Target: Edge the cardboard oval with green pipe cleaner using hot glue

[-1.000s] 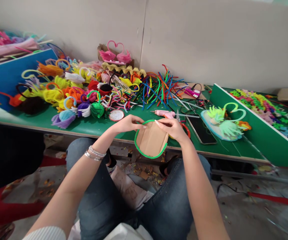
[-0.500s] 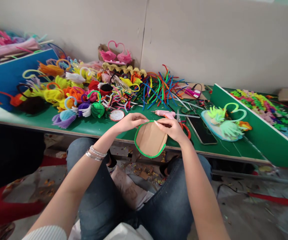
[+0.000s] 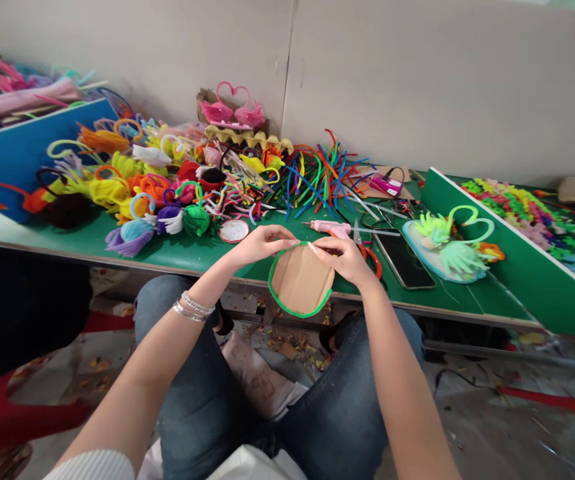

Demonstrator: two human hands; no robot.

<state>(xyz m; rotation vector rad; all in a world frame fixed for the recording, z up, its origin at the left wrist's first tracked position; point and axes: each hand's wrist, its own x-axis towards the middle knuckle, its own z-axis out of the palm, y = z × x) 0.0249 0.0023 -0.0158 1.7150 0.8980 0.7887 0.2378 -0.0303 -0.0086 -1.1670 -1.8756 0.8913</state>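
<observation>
A round cardboard disc [image 3: 301,279] hangs at the table's front edge, above my lap. Green pipe cleaner [image 3: 301,313] runs along most of its rim, and a stretch at the right side shows bare. My left hand [image 3: 267,243] pinches the disc's top edge from the left. From the right, my right hand [image 3: 341,257] grips the same top edge, thumb and fingers on the green pipe cleaner. Behind the hands lies a pink glue gun [image 3: 328,227] with a glue stick in its back. Red-handled scissors [image 3: 373,261] are partly hidden behind my right hand.
On the green table [image 3: 227,259] are a phone [image 3: 403,260], a base with two green pipe-cleaner swans [image 3: 448,248], loose pipe cleaners [image 3: 320,180] and several colourful swan pieces [image 3: 137,193]. Blue [image 3: 32,150] and green [image 3: 502,253] boards stand at the sides. A pink swan pair [image 3: 232,110] is at the back.
</observation>
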